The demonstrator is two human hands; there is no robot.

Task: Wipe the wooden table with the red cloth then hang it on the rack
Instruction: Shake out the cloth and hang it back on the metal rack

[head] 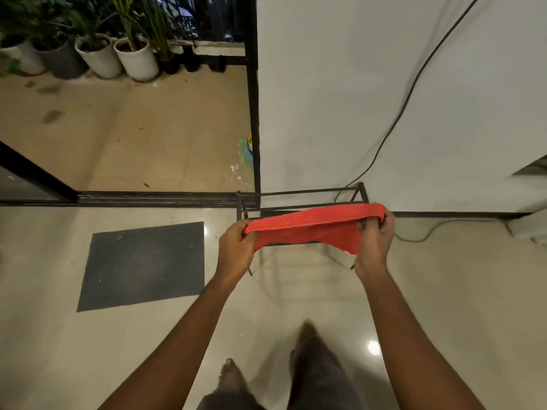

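The red cloth (310, 227) is stretched out flat between both hands, just over the front bars of a low black metal rack (302, 193) that stands against the white wall. My left hand (235, 250) grips the cloth's left end. My right hand (374, 232) grips its right end, where a corner of the cloth hangs down. The rack's lower bars and legs show beneath the cloth. No wooden table is in view.
A dark grey mat (143, 266) lies on the glossy floor to the left. A black cable (411, 90) runs down the white wall (384, 84) and along the floor behind the rack. Beyond a sliding door track (148, 198), potted plants (136, 59) line the balcony. My legs are below.
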